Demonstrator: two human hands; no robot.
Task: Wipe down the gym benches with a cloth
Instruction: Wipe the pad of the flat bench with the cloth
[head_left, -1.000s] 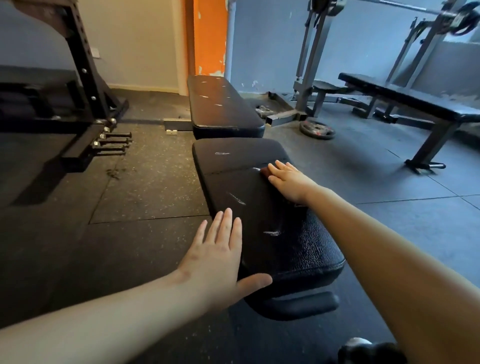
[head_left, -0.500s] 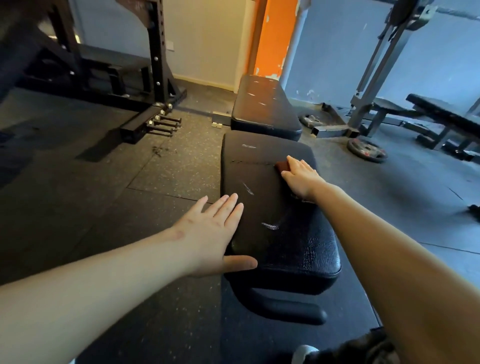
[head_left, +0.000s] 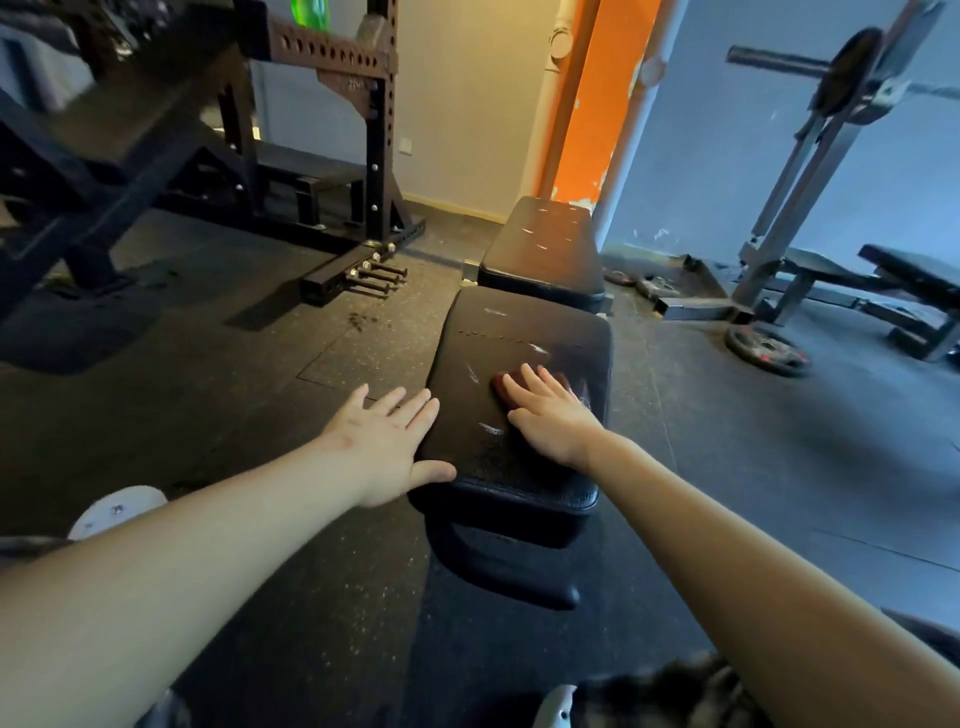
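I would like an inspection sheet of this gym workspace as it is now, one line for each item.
Surface: black bench seat, pale scuff marks on it; speckled rubber floor.
Job's things: dark red cloth flat on the seat; backrest pad beyond it.
Clutter: weight plate and bolts lie on the floor.
Hands: left hand flat at the seat's left edge; right hand presses the cloth with straight fingers.
Cables: nothing seen.
Surroundings: power rack at left, second bench at right, orange pillar behind.

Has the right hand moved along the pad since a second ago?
Yes. The right hand, pressing the cloth, has slid toward the near end: fingertips were at the pad's stitched seam, now clearly short of it.
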